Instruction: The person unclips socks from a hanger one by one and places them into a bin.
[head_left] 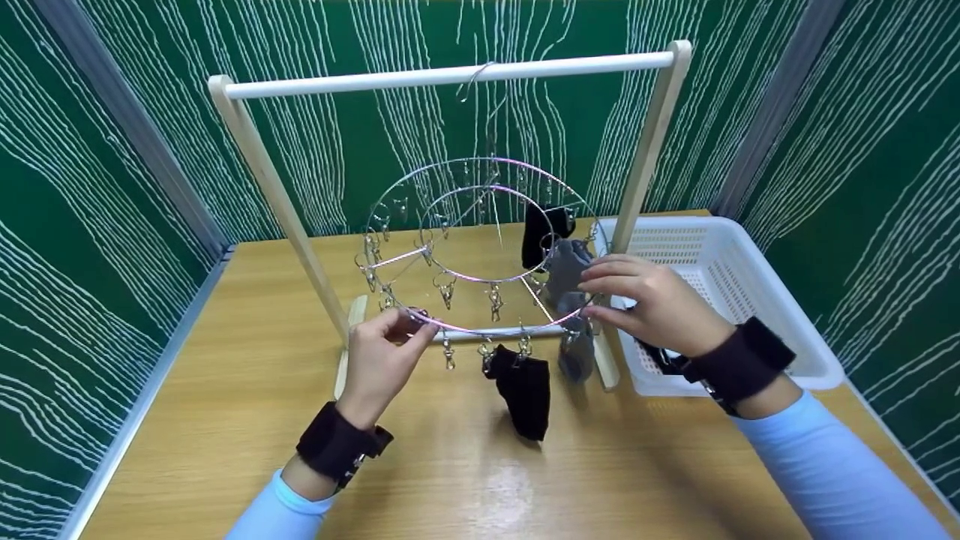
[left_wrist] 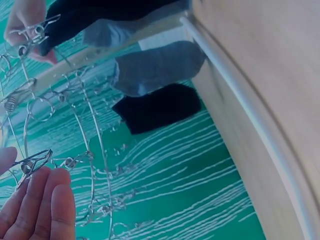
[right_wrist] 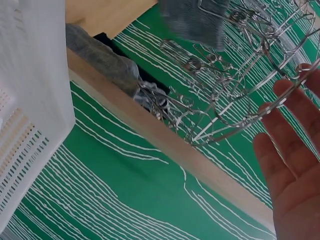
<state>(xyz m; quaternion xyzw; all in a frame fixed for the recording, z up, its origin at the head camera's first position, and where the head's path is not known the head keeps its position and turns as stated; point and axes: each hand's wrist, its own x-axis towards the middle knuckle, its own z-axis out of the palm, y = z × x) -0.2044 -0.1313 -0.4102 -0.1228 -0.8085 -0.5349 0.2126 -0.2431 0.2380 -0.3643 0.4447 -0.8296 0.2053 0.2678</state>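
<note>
Below the white bar (head_left: 360, 81): the round clip hanger (head_left: 469, 331) hangs by its hook, ahead of and between the hands; its ring has no long axis.
Left hand (head_left: 379, 366): thumb and fingers pinch the near-left rim, at a metal clip (left_wrist: 28, 166).
Right hand (head_left: 646, 300): fingers nearly straight, spread, touching the right rim without curling round it.
Near black sock (head_left: 526, 397): hangs lengthwise downward from the near rim, between the hands.
Grey socks (head_left: 566, 271): on the right side, much nearer the right hand.
White basket (head_left: 784, 296): to the right, past the hanger.
</note>
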